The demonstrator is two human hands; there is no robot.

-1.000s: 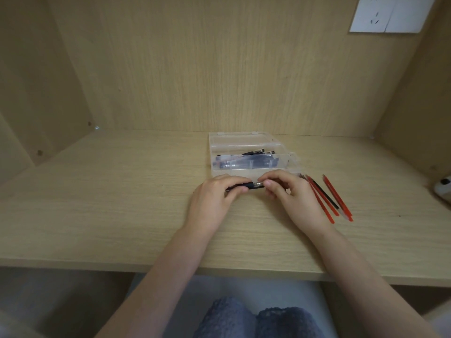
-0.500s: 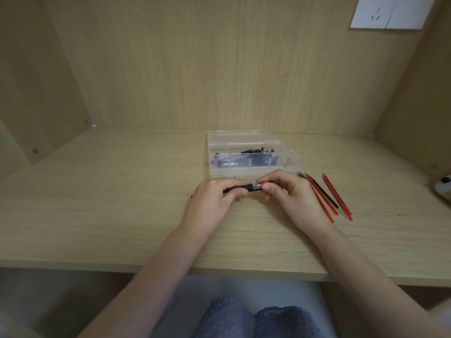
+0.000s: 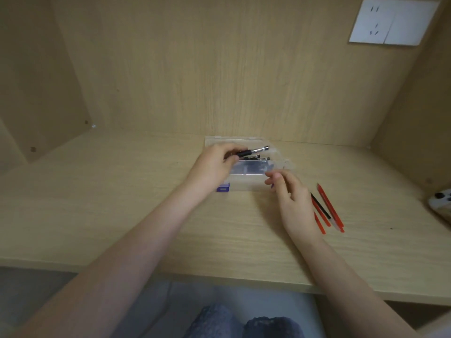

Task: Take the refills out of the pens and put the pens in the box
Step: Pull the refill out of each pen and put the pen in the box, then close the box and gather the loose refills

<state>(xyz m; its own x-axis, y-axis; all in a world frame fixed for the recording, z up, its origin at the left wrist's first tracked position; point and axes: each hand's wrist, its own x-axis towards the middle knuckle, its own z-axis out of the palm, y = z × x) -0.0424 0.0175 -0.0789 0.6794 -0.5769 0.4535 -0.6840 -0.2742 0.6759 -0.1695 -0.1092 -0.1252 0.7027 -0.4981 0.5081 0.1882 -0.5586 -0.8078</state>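
My left hand [image 3: 214,164] grips a black pen [image 3: 256,150] by its dark barrel and holds it over the open clear plastic box [image 3: 246,185]. The pen's silver tip points right. More dark pens [image 3: 256,157] lie inside the box beneath it. My right hand [image 3: 292,198] hovers at the box's front right corner with loosely curled fingers, and I see nothing in it. Red and black refills [image 3: 327,208] lie on the desk just right of that hand, partly hidden by it.
The box has a purple latch [image 3: 222,188] at its front left. A white device [image 3: 441,203] sits at the desk's right edge. Wooden walls close in the back and both sides, with a white wall socket [image 3: 393,21] at the upper right.
Both hands held the pen together in front of the box. Now my right hand has let go and my left has carried the pen up over the box.
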